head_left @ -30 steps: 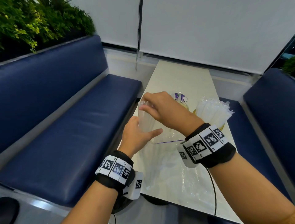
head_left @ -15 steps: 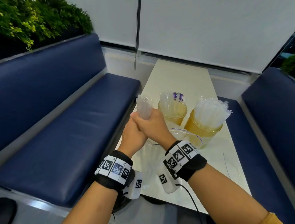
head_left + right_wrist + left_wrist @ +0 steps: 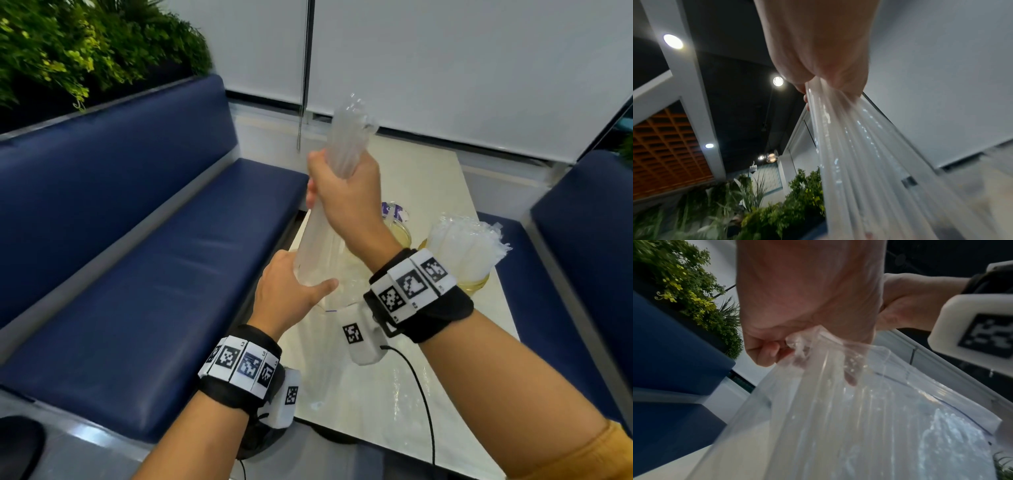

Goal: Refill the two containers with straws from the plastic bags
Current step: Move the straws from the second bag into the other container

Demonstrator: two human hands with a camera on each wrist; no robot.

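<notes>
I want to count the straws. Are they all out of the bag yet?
Not yet. The right hand grips the straws high, but their lower ends are inside the bag held by the left hand.

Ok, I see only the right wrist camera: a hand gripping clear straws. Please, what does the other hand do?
Observer: The left hand holds the plastic bag by its mouth, below the right hand.
Operator: Are they out of it?
Observer: Not fully. The lower end of the straw bundle sits inside the bag.
Operator: Which container needs them?
Observer: The right container is already packed with straws. The left container is mostly hidden behind the right wrist.
</notes>
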